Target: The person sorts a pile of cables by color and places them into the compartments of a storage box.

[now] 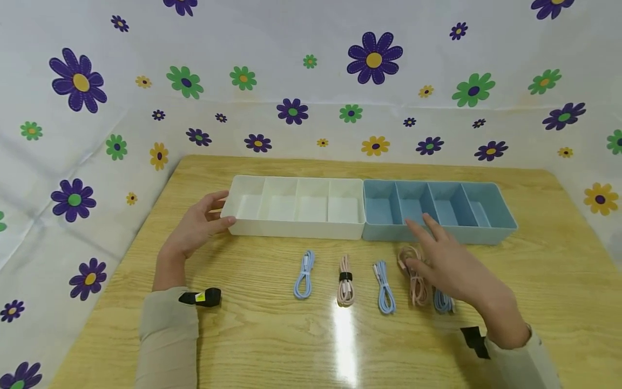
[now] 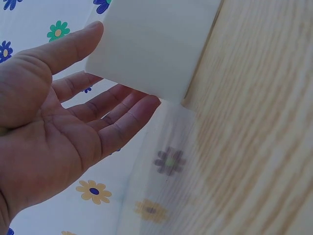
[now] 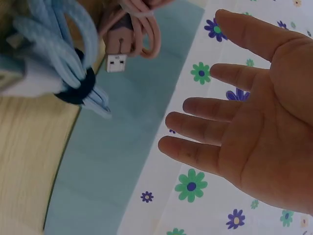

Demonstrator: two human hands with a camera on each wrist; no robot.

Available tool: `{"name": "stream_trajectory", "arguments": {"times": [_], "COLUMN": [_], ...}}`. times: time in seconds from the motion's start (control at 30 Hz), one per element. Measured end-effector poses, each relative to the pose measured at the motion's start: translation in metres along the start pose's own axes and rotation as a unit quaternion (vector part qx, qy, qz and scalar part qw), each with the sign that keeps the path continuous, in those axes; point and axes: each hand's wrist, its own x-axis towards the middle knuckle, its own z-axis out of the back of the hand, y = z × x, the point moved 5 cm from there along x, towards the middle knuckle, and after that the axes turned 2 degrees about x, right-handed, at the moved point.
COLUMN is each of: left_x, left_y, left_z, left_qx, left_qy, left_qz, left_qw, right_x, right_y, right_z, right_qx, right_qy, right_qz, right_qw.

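At the left end of the white divided box [image 1: 291, 229], my left hand [image 1: 196, 224] touches its end with thumb and fingers spread around the corner. In the left wrist view the fingers lie along the box end [image 2: 146, 49]. My right hand [image 1: 459, 265] hovers palm down with fingers extended, above a coiled pink cable [image 1: 418, 289] and a coiled blue cable [image 1: 443, 301], partly hiding both. The right wrist view shows that hand's palm [image 3: 264, 132] holding nothing, with a pink cable's USB plug [image 3: 116, 62] and a black-strapped blue cable [image 3: 63, 44] nearby.
A blue divided box [image 1: 437, 233] stands end to end with the white one. Left of my right hand lie a blue cable [image 1: 384, 289], a pink cable with a black strap [image 1: 345, 289] and another blue cable [image 1: 304, 275]. Flowered cloth [image 1: 311, 32] hangs behind the wooden table [image 1: 252, 335].
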Motion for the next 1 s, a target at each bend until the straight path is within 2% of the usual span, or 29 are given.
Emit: {"name": "stream_trajectory", "arguments": {"times": [0.2,0.4,0.6,0.77,1.0], "left_x": [-0.005,-0.005,0.000,0.003,0.002], "left_y": [-0.001,0.001,0.004,0.007,0.006], "left_z": [0.007,0.006,0.000,0.004,0.002], "left_qx": [-0.011,-0.021,-0.014,0.002,-0.006], "left_qy": [-0.007,-0.011,-0.002,-0.007,-0.001], "left_qz": [-0.008,-0.011,-0.010,-0.007,-0.011], "left_qw": [0.9999,0.9997,0.9999,1.0000,0.9999], "right_x": [0.000,-0.008,-0.026,-0.034,-0.031], "right_y": [-0.004,-0.018,-0.033,-0.040,-0.044], "right_z": [0.013,0.026,0.027,0.013,-0.004], "right_qx": [0.026,0.050,0.023,0.034,0.058], "right_qy": [0.002,-0.009,-0.030,0.009,0.067], "right_qz": [-0.020,-0.049,-0.060,-0.072,-0.056], "right_qw": [0.9995,0.9975,0.9975,0.9967,0.9944]}}
